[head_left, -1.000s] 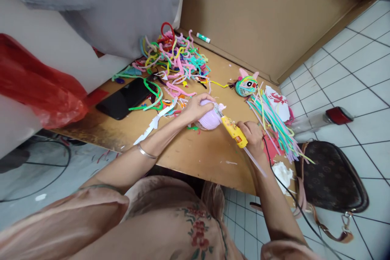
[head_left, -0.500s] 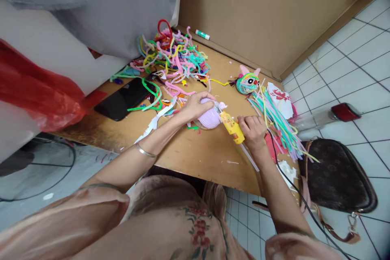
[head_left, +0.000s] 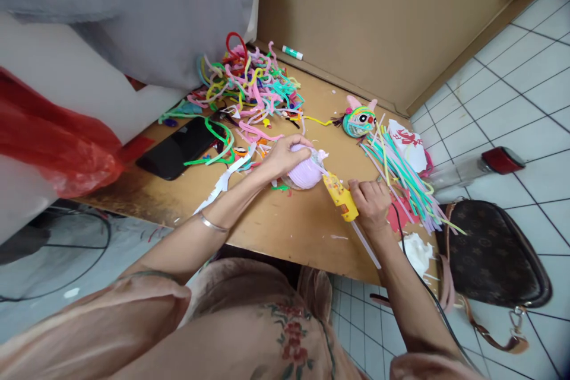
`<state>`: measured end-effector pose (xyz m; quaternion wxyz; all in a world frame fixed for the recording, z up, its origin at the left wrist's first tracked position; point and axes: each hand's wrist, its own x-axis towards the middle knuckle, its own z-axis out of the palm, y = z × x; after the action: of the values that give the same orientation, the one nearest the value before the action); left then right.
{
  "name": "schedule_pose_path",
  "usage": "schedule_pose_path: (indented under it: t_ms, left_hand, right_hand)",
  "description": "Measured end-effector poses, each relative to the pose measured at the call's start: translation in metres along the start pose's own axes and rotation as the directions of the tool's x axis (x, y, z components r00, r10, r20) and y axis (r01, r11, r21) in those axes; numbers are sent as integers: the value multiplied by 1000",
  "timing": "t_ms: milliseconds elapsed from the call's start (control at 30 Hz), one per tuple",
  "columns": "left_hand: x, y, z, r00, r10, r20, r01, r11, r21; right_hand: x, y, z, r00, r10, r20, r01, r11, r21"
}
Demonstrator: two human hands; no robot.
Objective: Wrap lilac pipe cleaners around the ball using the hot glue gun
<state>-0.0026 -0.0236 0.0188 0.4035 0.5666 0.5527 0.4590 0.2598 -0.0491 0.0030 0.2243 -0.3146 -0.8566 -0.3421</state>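
Observation:
My left hand (head_left: 288, 155) is closed around the upper left side of a rounded piece wrapped in lilac pipe cleaner (head_left: 305, 170), just above the table. Part of that piece is hidden by my fingers. In my right hand (head_left: 370, 200) is a yellow hot glue gun (head_left: 340, 197), gripped by its handle. Its nozzle points at the right side of the lilac piece; I cannot tell whether it touches. A clear glue stick (head_left: 366, 244) sticks out of the gun's back end. Beyond my hands sits a finished-looking pipe-cleaner animal head (head_left: 358, 119) with pink ears and round eyes.
A tangled heap of coloured pipe cleaners (head_left: 253, 83) lies at the back left, with a black phone (head_left: 178, 148) before it. Straight pipe cleaners (head_left: 401, 175) spread at the right. A brown handbag (head_left: 494, 255) and a bottle's red cap (head_left: 503, 165) stand by the tiled wall.
The glue gun's tip has drawn back slightly down and to the right from the lilac piece, showing more of its clear right side. My left hand keeps its grip.

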Motion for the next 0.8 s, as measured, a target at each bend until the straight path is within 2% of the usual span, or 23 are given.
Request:
schedule_pose_path:
  t_ms: [200, 400, 567, 733, 800]
  left_hand:
    - [1, -1, 1, 999, 35, -4, -35, 999, -4]
    - [0, 0, -1, 998, 53, 19, -53, 998, 20]
    - [-1, 1, -1, 998, 63, 13, -63, 998, 30]
    - [-1, 1, 3, 999, 40, -30, -40, 999, 22]
    - [-1, 1, 4, 999, 22, -37, -22, 999, 25]
  right_hand:
    - [7, -6, 3, 996, 85, 36, -87, 995, 58]
    - [14, -6, 4, 1000, 21, -1, -21, 999, -29]
    - [21, 0, 1, 995, 50, 81, -58, 994, 91]
    - [21, 0, -6, 988, 30, 153, -45, 994, 99]
    - [19, -3, -9, 989, 31, 144, -45, 994, 95]
